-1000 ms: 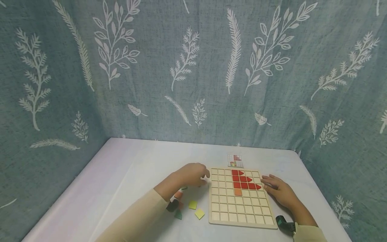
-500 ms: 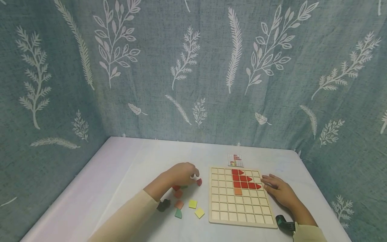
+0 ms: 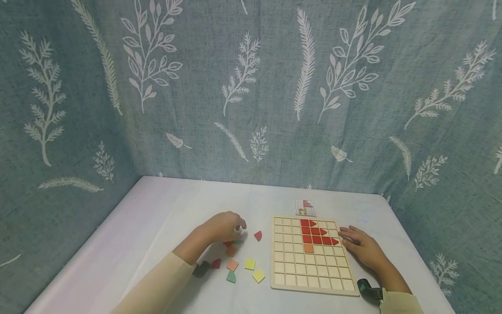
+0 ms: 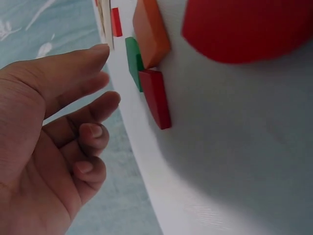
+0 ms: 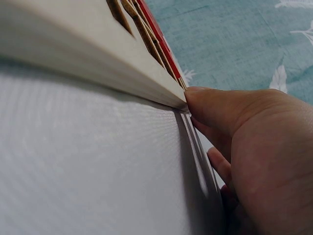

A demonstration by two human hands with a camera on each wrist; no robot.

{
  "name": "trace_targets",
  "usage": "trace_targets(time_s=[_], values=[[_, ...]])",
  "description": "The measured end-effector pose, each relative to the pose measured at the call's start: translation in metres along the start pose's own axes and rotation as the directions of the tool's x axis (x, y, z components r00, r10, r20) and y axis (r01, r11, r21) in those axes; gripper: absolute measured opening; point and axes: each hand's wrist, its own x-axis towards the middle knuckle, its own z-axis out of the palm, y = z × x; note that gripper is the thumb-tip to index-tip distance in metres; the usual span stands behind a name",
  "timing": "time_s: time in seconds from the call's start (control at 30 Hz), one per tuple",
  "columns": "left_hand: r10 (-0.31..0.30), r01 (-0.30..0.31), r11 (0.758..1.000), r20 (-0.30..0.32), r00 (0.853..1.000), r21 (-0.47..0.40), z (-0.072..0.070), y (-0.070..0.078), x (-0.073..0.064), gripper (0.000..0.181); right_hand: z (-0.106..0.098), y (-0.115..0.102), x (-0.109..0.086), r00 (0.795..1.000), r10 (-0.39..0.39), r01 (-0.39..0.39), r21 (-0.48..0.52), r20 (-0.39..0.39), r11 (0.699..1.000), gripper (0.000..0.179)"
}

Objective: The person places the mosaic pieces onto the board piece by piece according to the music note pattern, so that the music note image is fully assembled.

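Observation:
My left hand [image 3: 223, 226] hovers over loose pieces left of the wooden grid board [image 3: 290, 275]. Nothing sits between its loosely bent fingers. In the left wrist view, an orange piece [image 4: 149, 32], a green piece [image 4: 133, 61] and a dark red piece [image 4: 155, 98] lie on the table just beyond the fingertips. A red quarter-round piece [image 3: 257, 235] lies between that hand and the board. My right hand [image 3: 362, 247] rests beside the board's right edge, and its thumb [image 5: 210, 105] touches the rim in the right wrist view. Red tiles [image 3: 317, 240] and one orange square [image 3: 308, 248] sit in the grid.
A small pattern card [image 3: 305, 208] lies behind the board. Two yellow squares [image 3: 249, 264], an orange square [image 3: 232, 265], a green piece [image 3: 231, 277] and a red piece [image 3: 215, 263] lie at front left. Patterned cloth [image 3: 235, 96] hangs behind the table.
My left hand has moved left from the board's edge, over the loose pieces. The red quarter-round piece it covered now shows on the table. My right hand has stayed in place.

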Motion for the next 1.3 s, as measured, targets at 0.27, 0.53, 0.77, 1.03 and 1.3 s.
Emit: trace_targets(time_s=[0.27,0.53,0.77,1.03,1.3], values=[[-0.074,0.074,0.997,0.017,0.997,-0.031,0.004,-0.004,-0.008,0.026,0.0,0.0,0.0,1.0,0.004,-0.004,-0.007,0.0,1.0,0.052],[-0.125,0.128,0.989,0.042,0.991,-0.073,0.015,-0.007,-0.008,0.027,-0.001,0.0,0.001,1.0,0.017,-0.017,-0.014,0.0,1.0,0.053],[-0.111,0.113,0.992,0.03,0.993,-0.056,0.018,-0.004,-0.007,0.025,-0.001,-0.001,0.001,1.0,0.023,-0.023,-0.004,0.001,1.0,0.053],[-0.122,0.124,0.99,0.041,0.992,-0.06,0.017,-0.003,-0.002,0.023,-0.001,-0.003,0.001,1.0,0.011,-0.011,0.01,0.0,1.0,0.051],[-0.037,0.037,0.999,0.047,0.998,-0.005,0.013,0.01,0.008,0.026,-0.001,-0.002,-0.001,1.0,0.009,-0.009,0.017,-0.003,1.0,0.049]])
